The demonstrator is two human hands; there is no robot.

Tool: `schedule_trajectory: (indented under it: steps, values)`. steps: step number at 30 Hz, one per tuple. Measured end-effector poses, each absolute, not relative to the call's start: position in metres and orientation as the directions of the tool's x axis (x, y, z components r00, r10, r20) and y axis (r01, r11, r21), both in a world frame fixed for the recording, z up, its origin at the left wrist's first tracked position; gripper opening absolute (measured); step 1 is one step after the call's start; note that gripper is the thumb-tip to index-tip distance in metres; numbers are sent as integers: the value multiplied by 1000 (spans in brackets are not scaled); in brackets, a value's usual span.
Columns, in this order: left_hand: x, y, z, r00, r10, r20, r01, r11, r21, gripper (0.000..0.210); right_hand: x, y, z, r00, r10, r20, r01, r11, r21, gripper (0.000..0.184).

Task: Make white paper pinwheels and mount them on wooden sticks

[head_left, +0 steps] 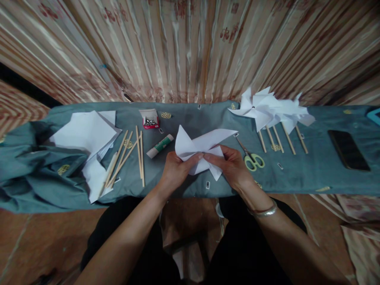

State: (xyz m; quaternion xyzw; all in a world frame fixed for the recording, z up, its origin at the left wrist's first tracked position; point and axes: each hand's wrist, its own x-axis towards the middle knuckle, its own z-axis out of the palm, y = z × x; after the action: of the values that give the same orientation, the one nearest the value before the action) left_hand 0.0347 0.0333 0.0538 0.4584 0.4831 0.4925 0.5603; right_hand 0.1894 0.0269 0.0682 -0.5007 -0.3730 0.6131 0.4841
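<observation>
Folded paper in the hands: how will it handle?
Probably light and floppy: the paper looks thin. Its jutting points would likely bend easily. It may spring open if released, since the left hand and right hand pinch its middle.

Not a word could be read: small black-and-white patches (208, 185) on the cloth (297, 176) were too tiny, and the green label (163, 145) on the glue stick (159, 146) blurred!
</observation>
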Motion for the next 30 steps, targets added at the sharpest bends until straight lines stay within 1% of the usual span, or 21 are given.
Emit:
schedule_trajectory:
  steps: [11,21,30]
  values:
    - [38,34,46,16,994,-104,-80,105,991,27,191,27,68,-16,974,-227,-215,-225,-950,26]
    - [38,35,54,8,998,-58,-20,58,998,22,190,30,67,-11,975,-222,-245,-218,-945,27]
    - [38,34,54,-7,1000,-7,12,7,1000,19,190,31,69,-16,968,-251,-268,-246,-932,29]
